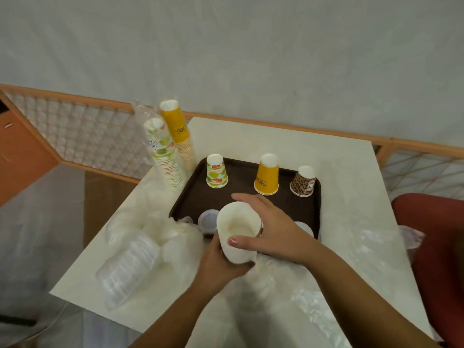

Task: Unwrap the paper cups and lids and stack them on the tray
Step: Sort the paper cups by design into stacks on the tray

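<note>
Holding a white cup (237, 232) mouth-up over the near edge of the tray (316, 207), the person steadies it from below with the left hand (221, 262), whose fingers curl round its base. The right hand (271, 228) wraps the rim, thumb on the near wall and fingers over the far side. That two-handed grip looks meant either to pull one cup free of others nested under it, or to turn it over; the picture does not show which.

Three cups already stand upside down in a row along the far side of the tray: a fruit-print cup (216, 172), a yellow cup (267, 175) and a leopard-print cup (303, 182). Each seems to mark the spot for its own stack, so the white one probably wants a place of its own. A lid (208, 220) lies on the tray just left of the held cup.

Off the tray's far-left corner, two tall sleeves of cups (170, 149) stand upright on the worktop (351, 172) in clear wrap, not yet unpacked. A wrapped sleeve of lids (128, 267) lies on its side at the near left, with loose plastic (313, 297) strewn on the right. Most of the work remains.
</note>
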### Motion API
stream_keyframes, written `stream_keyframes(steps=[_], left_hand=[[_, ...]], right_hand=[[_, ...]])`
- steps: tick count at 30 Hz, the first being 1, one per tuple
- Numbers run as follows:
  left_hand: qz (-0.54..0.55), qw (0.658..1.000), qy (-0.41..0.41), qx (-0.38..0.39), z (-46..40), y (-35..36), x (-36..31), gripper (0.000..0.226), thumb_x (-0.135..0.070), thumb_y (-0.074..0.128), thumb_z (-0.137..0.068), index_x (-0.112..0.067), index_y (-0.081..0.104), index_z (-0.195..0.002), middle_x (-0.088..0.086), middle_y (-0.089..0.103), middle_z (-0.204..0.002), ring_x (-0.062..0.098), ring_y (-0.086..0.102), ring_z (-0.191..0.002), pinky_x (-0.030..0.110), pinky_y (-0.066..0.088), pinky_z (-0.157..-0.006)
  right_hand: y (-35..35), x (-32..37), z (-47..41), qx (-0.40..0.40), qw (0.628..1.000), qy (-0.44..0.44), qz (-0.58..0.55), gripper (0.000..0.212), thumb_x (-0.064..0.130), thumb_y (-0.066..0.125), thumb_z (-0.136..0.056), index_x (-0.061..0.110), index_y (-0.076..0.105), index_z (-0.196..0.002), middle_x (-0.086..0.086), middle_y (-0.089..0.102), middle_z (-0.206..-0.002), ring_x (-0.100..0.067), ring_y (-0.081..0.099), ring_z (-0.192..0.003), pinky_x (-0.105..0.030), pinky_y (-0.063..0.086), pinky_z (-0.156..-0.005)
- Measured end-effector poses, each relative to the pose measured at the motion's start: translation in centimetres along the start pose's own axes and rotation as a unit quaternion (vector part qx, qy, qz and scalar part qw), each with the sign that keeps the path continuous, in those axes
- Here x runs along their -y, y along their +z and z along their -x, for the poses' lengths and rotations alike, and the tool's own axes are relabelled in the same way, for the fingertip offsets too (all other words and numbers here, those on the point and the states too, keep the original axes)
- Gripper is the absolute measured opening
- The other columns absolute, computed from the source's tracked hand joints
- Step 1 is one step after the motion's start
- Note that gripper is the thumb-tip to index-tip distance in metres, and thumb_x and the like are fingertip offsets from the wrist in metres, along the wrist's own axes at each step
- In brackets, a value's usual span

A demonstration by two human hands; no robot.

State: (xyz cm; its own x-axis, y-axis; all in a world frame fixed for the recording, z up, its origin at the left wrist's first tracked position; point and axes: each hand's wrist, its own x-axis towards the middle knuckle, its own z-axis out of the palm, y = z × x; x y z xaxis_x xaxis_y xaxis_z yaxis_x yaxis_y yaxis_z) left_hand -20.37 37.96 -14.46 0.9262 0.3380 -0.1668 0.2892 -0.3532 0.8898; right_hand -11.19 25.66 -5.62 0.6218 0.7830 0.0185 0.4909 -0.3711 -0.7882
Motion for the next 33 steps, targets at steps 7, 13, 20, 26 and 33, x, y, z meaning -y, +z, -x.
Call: stream_keyframes(steps=[7,13,20,26,33], left_hand=[[0.03,0.993,0.082,0.076,-2.6,0.8,-1.2,0.07,-0.015,0.088,-0.061,-0.039,0.045,-0.11,-0.025,0.06,-0.1,-0.019,0.054,-0.095,0.0,0.041,-0.07],[0.063,0.982,0.105,0.144,-4.0,1.3,-2.6,0.091,-0.024,0.09,-0.056,-0.047,0.034,-0.124,-0.017,0.056,-0.122,0.007,0.054,-0.114,0.021,0.049,-0.09],[0.112,0.977,0.151,0.097,-5.4,1.0,-7.0,0.079,-0.013,0.087,-0.056,-0.044,0.045,-0.116,-0.03,0.058,-0.107,-0.016,0.054,-0.101,0.007,0.044,-0.078],[0.132,0.98,0.137,0.05,-5.3,1.1,-7.4,0.062,-0.017,0.088,-0.059,-0.039,0.052,-0.105,-0.02,0.066,-0.094,-0.012,0.06,-0.092,0.006,0.045,-0.072],[0.131,0.984,0.115,0.042,-5.5,0.8,-7.8,0.062,-0.016,0.086,-0.063,-0.032,0.052,-0.112,-0.015,0.067,-0.103,-0.005,0.062,-0.094,0.01,0.048,-0.074]], right_hand=[[-3.1,0.5,0.9,-0.049,0.991,0.041,0.118,0.079,0.05,0.077,-0.068,0.035,0.037,-0.135,0.02,0.037,-0.125,0.002,0.04,-0.111,-0.018,0.037,-0.094],[-4.1,0.1,1.6,-0.082,0.978,0.123,0.148,0.072,0.043,0.077,-0.07,0.033,0.039,-0.131,0.012,0.037,-0.127,-0.007,0.04,-0.113,-0.024,0.04,-0.094],[-4.2,0.5,1.1,-0.115,0.97,0.141,0.158,0.069,0.053,0.078,-0.065,0.035,0.047,-0.124,0.014,0.044,-0.119,-0.004,0.038,-0.109,-0.02,0.032,-0.089],[-6.3,0.7,0.3,-0.128,0.974,0.112,0.153,0.064,0.052,0.076,-0.067,0.034,0.051,-0.123,0.014,0.052,-0.116,-0.005,0.047,-0.105,-0.023,0.041,-0.086],[-12.4,-0.7,0.4,0.016,0.996,0.081,-0.014,0.062,0.021,0.078,-0.074,0.039,0.046,-0.123,0.018,0.054,-0.119,-0.005,0.058,-0.104,-0.024,0.054,-0.079]])
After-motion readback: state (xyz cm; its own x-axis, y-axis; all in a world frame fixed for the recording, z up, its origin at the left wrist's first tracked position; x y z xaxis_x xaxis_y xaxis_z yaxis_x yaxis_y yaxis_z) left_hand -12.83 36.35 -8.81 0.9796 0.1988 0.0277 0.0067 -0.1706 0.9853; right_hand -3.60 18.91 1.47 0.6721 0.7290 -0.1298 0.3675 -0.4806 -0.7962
